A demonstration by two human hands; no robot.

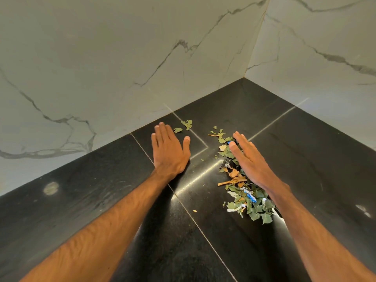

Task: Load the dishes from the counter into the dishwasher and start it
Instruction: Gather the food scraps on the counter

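Observation:
My left hand (168,148) lies flat, palm down, fingers straight, on the black stone counter (85,192) near the corner. My right hand (251,159) stands on its edge with straight fingers against a long heap of torn green leaves, brown bits and paper scraps (242,192). The heap lies along the left side of that hand and forearm. A few loose leaf pieces (186,126) sit just beyond my left fingertips. No dishes and no dishwasher are in view.
White marble-look walls (122,58) close the counter on the far and right sides, meeting at a corner (244,78). Pale seams cross the black slabs. A light smudge (50,188) marks the counter at the left.

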